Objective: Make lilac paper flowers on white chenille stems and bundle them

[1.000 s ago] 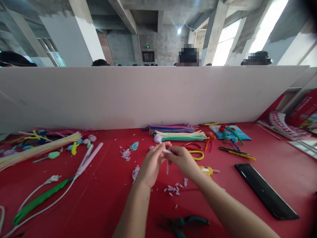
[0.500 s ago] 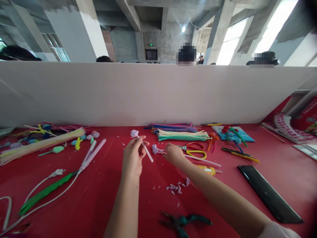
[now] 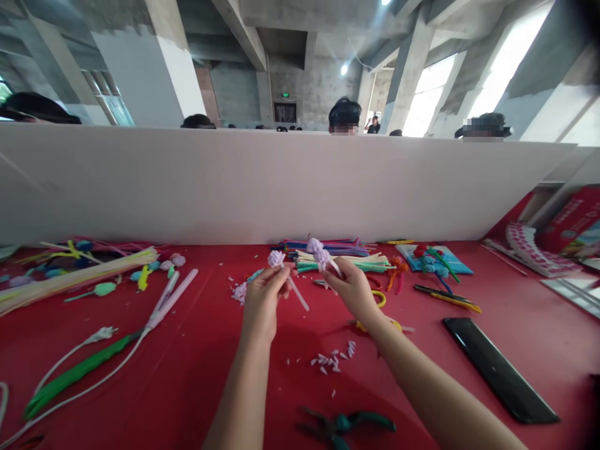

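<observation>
My left hand [image 3: 263, 300] is closed in a pinch on a small lilac pipe-cleaner flower [image 3: 276, 258]; its pale stem slants down to the right below the fingers. Opposite it, my right hand [image 3: 355, 289] grips a second piece, a lilac pipe-cleaner flower sprig [image 3: 321, 257] with two fluffy heads close together. The two pieces are held apart above the table, heads upward. Behind the left hand lies a lilac fluffy pile [image 3: 240, 292], partly covered by it. Scissors with a yellow handle [image 3: 379, 299] and a yellow tool lie partly hidden under my right hand and forearm.
On the red table [image 3: 201, 375] are pliers [image 3: 344, 425], lilac snippets [image 3: 334, 360], a black glossy slab [image 3: 499, 369] and a yellow cutter [image 3: 447, 298]. Pipe-cleaner bundles [image 3: 347, 261] lie along the white partition [image 3: 234, 187]. A white-corded green tool [image 3: 84, 375] lies left.
My right hand has lifted the lilac flower sprig off the table and brought it up beside the left. My left hand has shifted slightly right with its flower. The view has tilted a little.
</observation>
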Motion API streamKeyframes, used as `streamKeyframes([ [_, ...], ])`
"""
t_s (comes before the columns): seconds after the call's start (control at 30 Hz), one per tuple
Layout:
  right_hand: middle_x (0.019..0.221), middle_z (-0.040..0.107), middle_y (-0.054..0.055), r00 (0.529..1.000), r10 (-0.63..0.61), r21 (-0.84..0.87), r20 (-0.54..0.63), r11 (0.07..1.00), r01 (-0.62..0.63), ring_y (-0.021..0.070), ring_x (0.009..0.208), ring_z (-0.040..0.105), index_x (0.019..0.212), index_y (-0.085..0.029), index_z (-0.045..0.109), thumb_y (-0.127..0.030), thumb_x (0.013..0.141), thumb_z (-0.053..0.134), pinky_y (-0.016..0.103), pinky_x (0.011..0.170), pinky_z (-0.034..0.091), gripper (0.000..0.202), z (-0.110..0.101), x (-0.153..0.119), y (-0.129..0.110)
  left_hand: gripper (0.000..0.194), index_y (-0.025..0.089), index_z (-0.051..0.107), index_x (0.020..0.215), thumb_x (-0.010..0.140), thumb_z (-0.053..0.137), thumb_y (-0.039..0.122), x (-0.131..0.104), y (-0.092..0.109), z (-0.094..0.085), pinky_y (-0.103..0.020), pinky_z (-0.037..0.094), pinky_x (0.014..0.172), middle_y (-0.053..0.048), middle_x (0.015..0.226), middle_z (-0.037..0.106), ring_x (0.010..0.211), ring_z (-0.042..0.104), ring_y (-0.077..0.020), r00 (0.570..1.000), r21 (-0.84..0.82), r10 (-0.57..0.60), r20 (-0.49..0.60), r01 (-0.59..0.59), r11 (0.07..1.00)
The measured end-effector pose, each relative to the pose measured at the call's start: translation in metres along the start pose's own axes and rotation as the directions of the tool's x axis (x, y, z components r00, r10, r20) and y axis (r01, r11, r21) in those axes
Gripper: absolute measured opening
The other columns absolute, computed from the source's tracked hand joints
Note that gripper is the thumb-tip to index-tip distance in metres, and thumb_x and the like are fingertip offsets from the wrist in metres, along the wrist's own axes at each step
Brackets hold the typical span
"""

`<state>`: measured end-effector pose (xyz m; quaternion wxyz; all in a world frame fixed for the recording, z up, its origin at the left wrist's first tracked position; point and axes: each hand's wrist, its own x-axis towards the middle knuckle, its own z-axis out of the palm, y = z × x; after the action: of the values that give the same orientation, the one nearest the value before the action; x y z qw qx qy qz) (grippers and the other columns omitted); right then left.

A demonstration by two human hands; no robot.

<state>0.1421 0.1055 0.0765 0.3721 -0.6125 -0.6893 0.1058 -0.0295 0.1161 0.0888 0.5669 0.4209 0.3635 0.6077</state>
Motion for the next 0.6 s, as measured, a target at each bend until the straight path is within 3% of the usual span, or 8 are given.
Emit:
streamKeyframes([
  [0.13,0.069,0.043,-0.002,0.986,-0.073,0.175,-0.153,0.979,0.1,0.0117,0.064,0.045,0.068,-0.02,0.043,-0.027,0.089,0.044,0.022,0.059,0.039,0.023,-0.026,-0.028,-0.02,0.016,0.016,0.073,0.081,0.072,0.073,0.03,-0.024,-0.006,0.031,-0.022,0.041,0.056,0.0,0.064,0.061,0.058,0.05,-0.0101,0.994,-0.022,0.037,0.102,-0.035,0.999],
  [0.27,0.074,0.049,0.0,0.926,-0.155,0.39,-0.344,0.874,0.291,0.0137,0.069,0.048,0.07,-0.02,0.05,-0.015,0.082,0.05,0.024,0.062,0.04,0.013,-0.036,-0.049,-0.027,0.011,0.019,0.07,0.072,0.075,0.071,0.029,-0.046,-0.008,0.049,-0.023,0.042,0.061,0.0,0.07,0.061,0.063,0.05,-0.011,0.977,-0.058,0.128,0.17,-0.12,0.991],
  [0.47,0.079,0.057,0.004,0.904,-0.18,0.371,-0.388,0.867,0.332,0.0158,0.072,0.054,0.076,-0.02,0.06,-0.01,0.08,0.05,0.026,0.063,0.044,0.014,-0.048,-0.067,-0.028,0.01,0.021,0.07,0.081,0.074,0.071,0.029,-0.064,-0.008,0.057,-0.023,0.044,0.064,-0.001,0.076,0.061,0.068,0.052,-0.0132,0.96,-0.058,0.149,0.239,-0.139,0.989],
  [0.6,0.084,0.061,0.004,0.869,-0.239,0.338,-0.434,0.85,0.403,0.0159,0.074,0.059,0.087,-0.022,0.065,-0.009,0.08,0.051,0.026,0.064,0.047,0.02,-0.057,-0.08,-0.025,0.015,0.021,0.069,0.081,0.074,0.07,0.034,-0.078,-0.011,0.066,-0.025,0.045,0.065,-0.001,0.073,0.061,0.068,0.055,-0.0152,0.973,-0.003,0.176,0.147,-0.177,0.984],
])
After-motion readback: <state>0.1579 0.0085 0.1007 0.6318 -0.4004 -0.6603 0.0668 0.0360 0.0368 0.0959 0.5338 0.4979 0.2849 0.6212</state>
